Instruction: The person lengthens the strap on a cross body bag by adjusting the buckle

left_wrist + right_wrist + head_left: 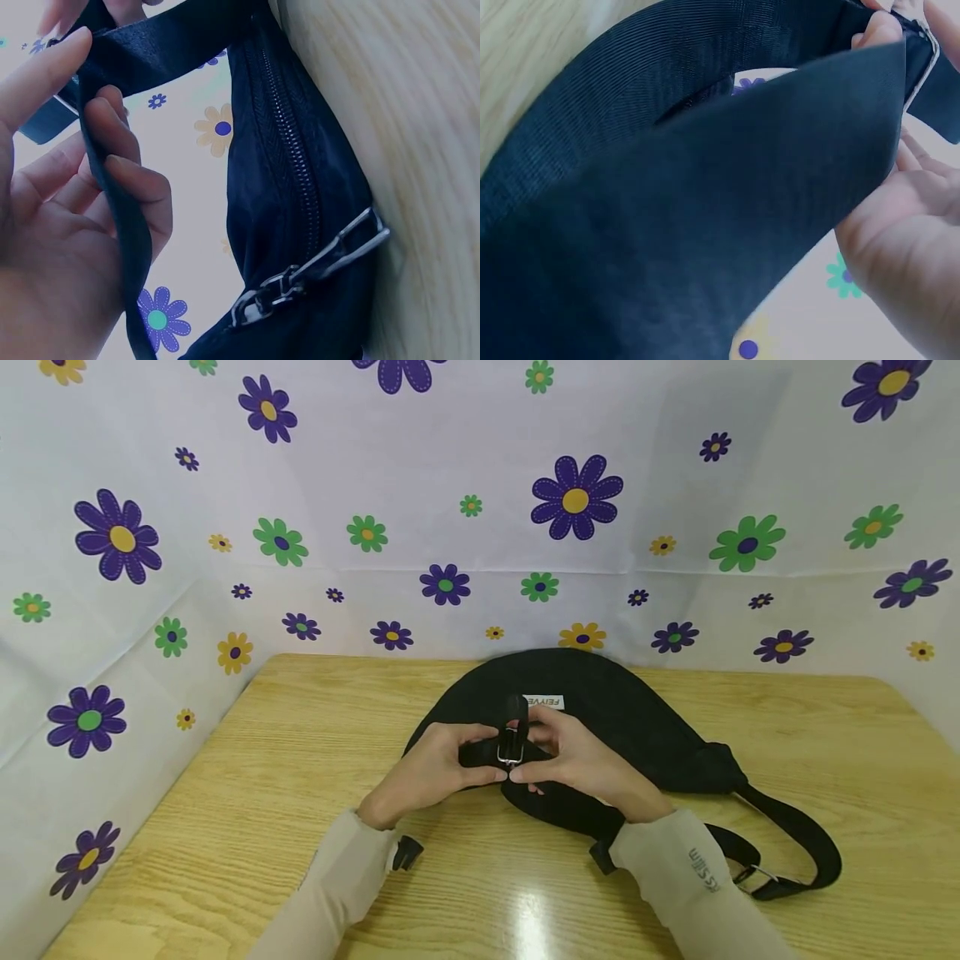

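A black sling bag (630, 727) with a small white label lies on the table. Both hands are at a metal strap buckle (511, 747) raised in front of it. My left hand (427, 768) pinches the strap at the buckle's left side. In the left wrist view, black webbing (120, 202) runs down across that hand's fingers, beside the bag's zipper (296, 157) and its metal pull. From the other side, my right hand (588, 764) grips the strap by the buckle. In the right wrist view a wide strap fold (705, 195) hides part of that hand.
The bag's strap (813, 839) loops out to the right over the wooden table (300, 718), with another metal piece on it. A white cloth (450, 460) printed with flowers hangs behind the table and along its left side.
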### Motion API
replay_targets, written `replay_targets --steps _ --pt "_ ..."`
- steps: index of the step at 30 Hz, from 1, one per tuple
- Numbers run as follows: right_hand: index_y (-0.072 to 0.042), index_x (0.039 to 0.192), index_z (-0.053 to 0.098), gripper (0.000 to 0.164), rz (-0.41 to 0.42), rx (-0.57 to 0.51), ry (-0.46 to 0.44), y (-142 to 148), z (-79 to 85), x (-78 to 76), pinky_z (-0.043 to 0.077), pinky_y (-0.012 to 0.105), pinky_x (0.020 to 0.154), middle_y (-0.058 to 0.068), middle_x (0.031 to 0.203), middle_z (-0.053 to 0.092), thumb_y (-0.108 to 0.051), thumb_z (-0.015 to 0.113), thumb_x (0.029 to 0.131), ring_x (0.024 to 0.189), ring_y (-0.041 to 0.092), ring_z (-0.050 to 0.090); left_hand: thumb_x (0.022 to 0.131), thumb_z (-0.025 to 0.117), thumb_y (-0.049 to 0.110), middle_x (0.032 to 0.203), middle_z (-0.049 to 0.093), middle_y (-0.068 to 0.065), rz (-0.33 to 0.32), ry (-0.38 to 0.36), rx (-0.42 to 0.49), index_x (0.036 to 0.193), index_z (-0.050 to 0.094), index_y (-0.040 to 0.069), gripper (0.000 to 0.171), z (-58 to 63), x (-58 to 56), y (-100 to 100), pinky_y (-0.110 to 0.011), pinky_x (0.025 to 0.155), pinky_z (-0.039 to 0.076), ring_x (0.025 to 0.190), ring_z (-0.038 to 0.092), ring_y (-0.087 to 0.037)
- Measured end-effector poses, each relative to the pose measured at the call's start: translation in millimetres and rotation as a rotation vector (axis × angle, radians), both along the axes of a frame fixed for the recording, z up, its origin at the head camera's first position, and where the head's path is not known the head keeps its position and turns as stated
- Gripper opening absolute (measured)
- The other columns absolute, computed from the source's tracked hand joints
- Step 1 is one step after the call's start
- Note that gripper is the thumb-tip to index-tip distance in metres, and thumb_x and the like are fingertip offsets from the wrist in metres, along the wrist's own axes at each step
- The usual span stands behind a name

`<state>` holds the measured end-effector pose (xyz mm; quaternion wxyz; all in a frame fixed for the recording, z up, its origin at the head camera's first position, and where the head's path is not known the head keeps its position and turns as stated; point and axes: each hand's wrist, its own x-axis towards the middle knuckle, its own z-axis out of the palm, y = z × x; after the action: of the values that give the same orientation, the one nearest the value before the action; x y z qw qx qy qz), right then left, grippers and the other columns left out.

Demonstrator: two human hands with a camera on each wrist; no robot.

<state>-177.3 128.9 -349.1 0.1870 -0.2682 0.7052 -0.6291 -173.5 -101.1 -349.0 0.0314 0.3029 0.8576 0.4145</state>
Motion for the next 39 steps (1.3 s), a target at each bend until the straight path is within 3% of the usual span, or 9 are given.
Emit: replay_targets --steps 4,8,15,21,34,39 --pt "0.016 0.132 0.041 0.053 -0.012 0.030 0.099 -7 0.3 1.3 0.053 0.031 0.057 0.017 0.101 0.068 0.007 0.071 0.089 0.063 0.020 0.060 0.088 0.081 0.011 0.126 0.067 -0.017 -0.011 -0.002 0.006 0.127 0.066 -0.007 0.045 0.7 1.4 -1 -0.040 0.100 0.049 0.121 0.061 -0.025" --pt "0.015 0.126 0.045 0.047 -0.038 0.058 0.144 -11 -0.6 1.7 0.052 0.030 0.053 0.014 0.094 0.066 0.005 0.073 0.090 0.059 0.019 0.059 0.089 0.078 0.008 0.124 0.068 -0.016 -0.025 -0.021 0.018 0.127 0.066 -0.007 0.042 0.5 2.0 -2 -0.036 0.094 0.052 0.112 0.063 -0.021" --pt "0.013 0.124 0.049 0.045 -0.083 0.088 0.167 -13 2.3 2.4 0.050 0.029 0.052 0.011 0.090 0.066 0.000 0.075 0.089 0.058 0.019 0.058 0.091 0.079 0.018 0.124 0.069 -0.012 -0.025 -0.011 0.028 0.127 0.067 -0.004 0.045 -1.2 -0.5 -4 -0.037 0.097 0.051 0.116 0.063 -0.020" --pt "0.017 0.129 0.045 0.051 -0.078 0.082 0.152 -8 1.9 3.0 0.052 0.030 0.052 0.012 0.090 0.066 0.003 0.073 0.089 0.058 0.019 0.059 0.091 0.078 0.015 0.124 0.069 -0.013 -0.061 0.000 0.027 0.128 0.067 -0.004 0.043 -0.7 -1.4 -3 -0.039 0.098 0.051 0.116 0.063 -0.021" --pt "0.015 0.132 0.044 0.056 -0.045 0.104 0.236 -3 2.8 4.3 0.050 0.031 0.049 0.014 0.096 0.068 -0.004 0.073 0.088 0.059 0.017 0.059 0.091 0.079 0.015 0.129 0.067 -0.015 -0.060 -0.022 0.025 0.129 0.066 -0.004 0.045 -0.2 -0.1 -4 -0.044 0.103 0.047 0.124 0.060 -0.027" --pt "0.015 0.131 0.046 0.056 -0.073 0.148 0.208 0 0.1 3.9 0.051 0.030 0.050 0.015 0.095 0.067 -0.004 0.075 0.088 0.060 0.018 0.060 0.090 0.079 0.014 0.125 0.069 -0.011 -0.053 -0.011 0.017 0.127 0.068 -0.001 0.041 -1.4 -1.1 -5 -0.041 0.101 0.049 0.118 0.062 -0.023"
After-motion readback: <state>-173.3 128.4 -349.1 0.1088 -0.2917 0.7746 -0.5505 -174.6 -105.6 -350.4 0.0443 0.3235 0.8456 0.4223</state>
